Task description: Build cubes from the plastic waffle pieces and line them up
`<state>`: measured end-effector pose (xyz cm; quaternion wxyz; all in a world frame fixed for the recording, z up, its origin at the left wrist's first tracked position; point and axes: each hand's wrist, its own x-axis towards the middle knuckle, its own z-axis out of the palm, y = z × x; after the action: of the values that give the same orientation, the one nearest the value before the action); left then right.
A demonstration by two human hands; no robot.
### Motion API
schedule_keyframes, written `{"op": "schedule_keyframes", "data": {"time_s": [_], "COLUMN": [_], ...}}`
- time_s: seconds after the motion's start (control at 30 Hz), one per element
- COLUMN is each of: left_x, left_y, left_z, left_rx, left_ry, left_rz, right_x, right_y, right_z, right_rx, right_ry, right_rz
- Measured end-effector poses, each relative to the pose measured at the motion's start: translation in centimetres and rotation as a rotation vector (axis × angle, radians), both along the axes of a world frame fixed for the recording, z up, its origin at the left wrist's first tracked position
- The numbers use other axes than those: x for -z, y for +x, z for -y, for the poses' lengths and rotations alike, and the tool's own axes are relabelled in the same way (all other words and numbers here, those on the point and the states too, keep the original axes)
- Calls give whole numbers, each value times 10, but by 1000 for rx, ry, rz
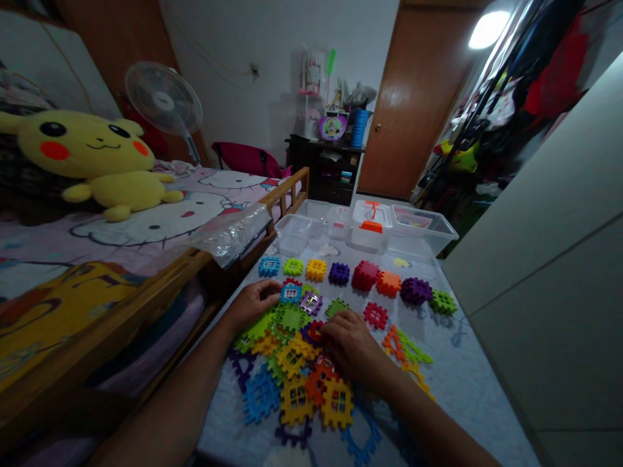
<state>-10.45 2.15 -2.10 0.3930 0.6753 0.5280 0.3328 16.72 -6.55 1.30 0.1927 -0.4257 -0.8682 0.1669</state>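
Note:
My left hand [256,302] is closed at the left edge of a blue square window block [291,293], thumb and fingertips at its side. A red piece shows just behind that block. My right hand [354,342] reaches into the loose pile, its fingers pinched at a red gear-edged piece [315,332] that they partly hide. Around both hands lie interlocking plastic tiles: a purple window tile [311,302], a green tile [291,318], yellow window tiles [296,400] and a blue window tile [261,394].
Behind the pile runs a row of colour-sorted stacks, among them a red stack [366,276] and a purple stack [416,291]. Clear plastic bins [423,227] and a lidded box [370,224] stand at the table's far end. A wooden bed rail [195,267] borders the left.

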Motion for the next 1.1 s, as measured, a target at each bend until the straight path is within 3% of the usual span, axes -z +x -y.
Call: {"op": "schedule_keyframes", "data": {"time_s": [0.17,0.3,0.47,0.57,0.7,0.83,1.1], "left_x": [0,0,2,3,1,-1,-2], "left_y": [0,-1,-2,-2,-1,-1,-1], "left_z": [0,0,-1,-1,-1,-1,-1], "left_rx": [9,16,18,14,12,5,-5], "left_ry": [14,3,-14,-14,-6,-6,1], "left_rz": [-8,-16,-2,-5,-13,-18,-10], "right_x": [-5,-7,13,26,33,32,25], "right_y": [12,47,91,101,103,104,93], "right_z": [-3,-13,-31,-36,-36,-35,-28], "right_rx": [40,319,543,603,632,581,524], "right_ry": [18,-75,-243,-224,-87,35,37], "right_rz": [-192,-410,-651,-561,-298,-130,121]}}
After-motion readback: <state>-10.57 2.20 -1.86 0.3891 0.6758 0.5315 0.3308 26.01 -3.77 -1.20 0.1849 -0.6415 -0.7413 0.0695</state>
